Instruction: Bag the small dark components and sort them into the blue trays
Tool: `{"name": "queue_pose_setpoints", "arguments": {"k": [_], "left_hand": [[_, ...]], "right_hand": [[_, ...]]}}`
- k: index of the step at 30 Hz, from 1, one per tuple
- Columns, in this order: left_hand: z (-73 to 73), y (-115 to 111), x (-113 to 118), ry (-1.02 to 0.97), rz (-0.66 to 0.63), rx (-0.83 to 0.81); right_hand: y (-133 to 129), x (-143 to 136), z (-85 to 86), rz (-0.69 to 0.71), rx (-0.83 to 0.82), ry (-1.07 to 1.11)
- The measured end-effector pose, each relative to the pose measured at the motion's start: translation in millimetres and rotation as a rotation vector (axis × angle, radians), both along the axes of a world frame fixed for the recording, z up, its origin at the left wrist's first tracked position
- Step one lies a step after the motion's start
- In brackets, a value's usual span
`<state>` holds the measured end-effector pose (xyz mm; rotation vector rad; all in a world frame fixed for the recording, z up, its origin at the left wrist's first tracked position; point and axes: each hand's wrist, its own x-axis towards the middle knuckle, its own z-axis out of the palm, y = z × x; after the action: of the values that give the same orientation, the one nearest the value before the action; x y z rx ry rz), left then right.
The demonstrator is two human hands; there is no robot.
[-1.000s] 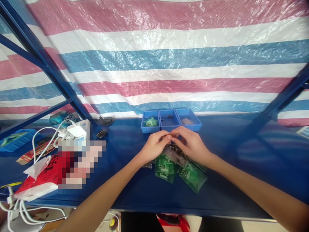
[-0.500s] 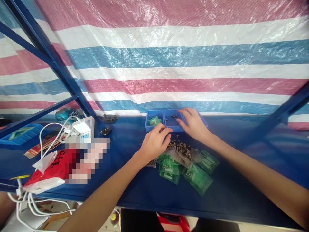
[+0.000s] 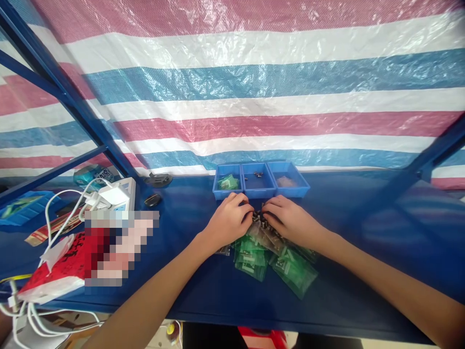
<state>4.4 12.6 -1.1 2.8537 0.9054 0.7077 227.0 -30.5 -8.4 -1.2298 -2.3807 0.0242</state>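
Observation:
A heap of small dark screws (image 3: 267, 220) lies between my two hands, partly covered by them. My left hand (image 3: 230, 218) is curled at its left edge, fingers bent and thumb near the index finger. From the other side my right hand (image 3: 288, 218) reaches into the heap, fingers bent down and tips among the screws. What either hand pinches is hidden. Green zip bags (image 3: 252, 259) with printed labels lie just below the heap, with another green bag (image 3: 296, 271) to the right. A clear bag (image 3: 267, 237) overlaps the screws.
Behind my hands stand three blue bins: the left bin (image 3: 227, 196) with green bags, the middle bin (image 3: 258, 186) with a few screws, the right bin (image 3: 301, 186) with clear bags. At left are a power strip (image 3: 125, 191), white cables and a red package (image 3: 69, 261).
My right hand has come back from the blue bins down to the screw heap, uncovering the right bin. My left hand stays beside the heap. The view has shifted slightly.

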Motion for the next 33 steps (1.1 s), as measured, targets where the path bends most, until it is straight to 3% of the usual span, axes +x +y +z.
{"name": "queue_pose_setpoints", "arguments": {"k": [18,33], "left_hand": [[-6.8,8,-3,0.007,0.004,-0.070],[-12.8,9,3,-0.056,0.046,-0.105]], "right_hand": [[-4,0,0.5,-0.053,-0.084,-0.067],[-4,-3,0.7,-0.020,-0.028,-0.068]]}}
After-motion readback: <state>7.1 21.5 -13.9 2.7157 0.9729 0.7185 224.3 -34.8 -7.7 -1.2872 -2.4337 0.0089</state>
